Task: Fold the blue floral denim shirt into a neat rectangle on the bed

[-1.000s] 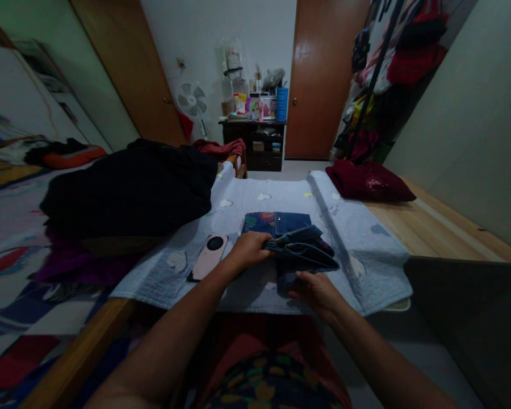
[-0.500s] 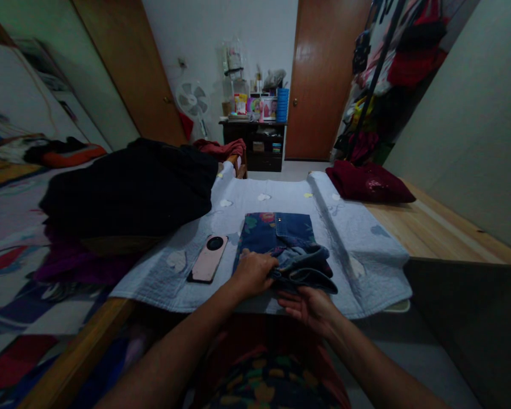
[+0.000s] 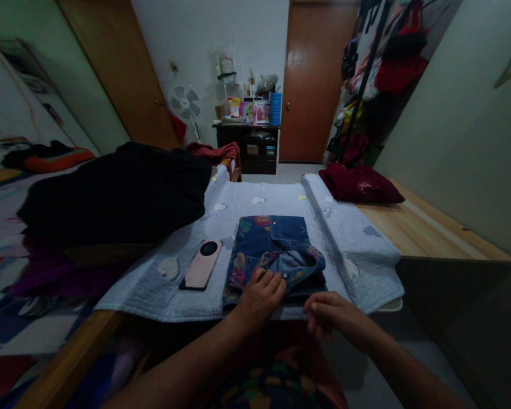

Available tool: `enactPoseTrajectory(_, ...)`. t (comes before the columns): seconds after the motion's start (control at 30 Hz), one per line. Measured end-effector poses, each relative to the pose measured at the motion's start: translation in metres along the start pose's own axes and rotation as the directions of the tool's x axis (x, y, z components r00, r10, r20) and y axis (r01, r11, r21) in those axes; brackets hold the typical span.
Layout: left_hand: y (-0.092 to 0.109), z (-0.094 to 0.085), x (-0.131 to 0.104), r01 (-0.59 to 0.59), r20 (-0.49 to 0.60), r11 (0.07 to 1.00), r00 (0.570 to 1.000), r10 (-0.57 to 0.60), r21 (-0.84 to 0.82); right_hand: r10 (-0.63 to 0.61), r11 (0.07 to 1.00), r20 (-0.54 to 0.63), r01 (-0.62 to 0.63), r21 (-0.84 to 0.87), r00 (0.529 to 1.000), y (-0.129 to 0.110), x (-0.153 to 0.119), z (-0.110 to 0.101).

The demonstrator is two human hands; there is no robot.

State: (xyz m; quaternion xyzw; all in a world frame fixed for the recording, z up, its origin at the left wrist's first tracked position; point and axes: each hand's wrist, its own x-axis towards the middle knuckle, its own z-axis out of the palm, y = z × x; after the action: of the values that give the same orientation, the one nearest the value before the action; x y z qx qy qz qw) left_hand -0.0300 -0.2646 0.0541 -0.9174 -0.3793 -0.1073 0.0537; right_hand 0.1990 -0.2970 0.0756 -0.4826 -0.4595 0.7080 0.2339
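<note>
A folded blue denim garment (image 3: 255, 238) with a red and green flower print lies in front of me on a pale blue quilted cloth (image 3: 276, 196). Its near part is bunched into a loop that shows the lighter inside. My left hand (image 3: 262, 295) rests at the near edge of this loop, fingers curled down and closed on the fabric. To the right and a little nearer, my right hand (image 3: 330, 312) is off the garment by the cloth's front edge, with bent fingers apart and nothing in them. A pink phone (image 3: 200, 267) lies face down left of the garment.
A large black cloth heap (image 3: 114, 193) covers the bed side at left. On the right, a maroon cushion-like bundle (image 3: 364, 183) sits on a wooden board (image 3: 426, 227). A fan (image 3: 185, 105) and a dark cabinet (image 3: 244, 150) stand at the back.
The bunched near part of the garment has been opened out and laid flatter toward me. My right hand has left the fabric, moving right. My left hand has shifted slightly nearer.
</note>
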Motion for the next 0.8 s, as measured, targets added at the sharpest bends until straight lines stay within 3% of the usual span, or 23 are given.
enactPoseTrajectory(0.07,-0.001,0.000,0.003,-0.005,0.088,1.000,0.996,0.006,-0.015,-0.176,0.966,-0.166,0.137,-0.220,0.970,-0.015,0.003,-0.014)
enactPoseTrajectory(0.1,-0.002,-0.001,0.004,-0.009,0.127,1.000,0.992,0.013,-0.025,-0.287,0.917,-0.245,0.191,-0.351,0.926,-0.022,0.006,-0.020)
enactPoseTrajectory(0.17,-0.005,-0.005,0.005,-0.008,0.174,0.999,0.985,0.016,-0.046,-0.529,0.754,-0.352,0.236,-0.613,0.772,-0.031,0.014,-0.030)
enactPoseTrajectory(0.2,-0.007,-0.008,0.004,-0.001,0.186,0.998,0.982,0.012,-0.059,-0.627,0.654,-0.345,0.232,-0.720,0.699,-0.033,0.018,-0.034)
enactPoseTrajectory(0.27,-0.012,-0.017,0.002,0.008,0.206,0.995,0.979,0.013,-0.103,-0.740,0.464,-0.242,0.215,-0.859,0.628,-0.031,0.025,-0.038)
enactPoseTrajectory(0.37,-0.021,-0.031,-0.004,0.004,0.195,0.984,0.980,0.032,-0.179,-0.758,0.307,-0.105,0.211,-0.928,0.643,-0.020,0.032,-0.038)
enactPoseTrajectory(0.6,-0.043,-0.042,-0.014,0.057,0.160,0.983,0.987,-0.029,-0.173,-0.776,0.273,-0.097,0.194,-0.942,0.623,-0.008,0.041,-0.037)
enactPoseTrajectory(0.73,-0.045,-0.044,-0.018,0.045,0.106,0.993,0.994,-0.033,-0.113,-0.790,0.202,0.001,0.263,-0.944,0.613,-0.009,0.040,-0.036)
enactPoseTrajectory(0.8,-0.044,-0.047,-0.021,0.032,0.070,0.997,0.997,-0.027,-0.071,-0.767,0.169,0.070,0.306,-0.937,0.637,-0.008,0.038,-0.033)
